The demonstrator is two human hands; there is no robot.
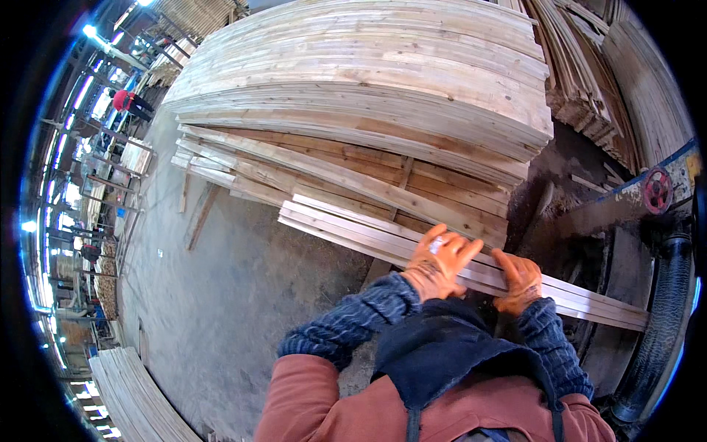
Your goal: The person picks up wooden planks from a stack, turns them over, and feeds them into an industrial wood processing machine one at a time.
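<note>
Both my hands wear orange work gloves. My left hand (440,259) lies flat with spread fingers on top of a bundle of long pale wooden slats (346,221) that runs from the upper left down to the right. My right hand (520,280) grips the same bundle at its near edge, close beside the left hand. The slats' right end (611,309) rests on a dark machine table. Behind the bundle rises a tall stack of wide planks (383,81).
A dark machine (626,243) with a red handwheel (657,190) and a black ribbed hose (663,324) stands at right. More plank stacks lie at the lower left (132,398) and upper right (589,81). Bare concrete floor (221,295) spreads left. A person in red (127,101) stands far off.
</note>
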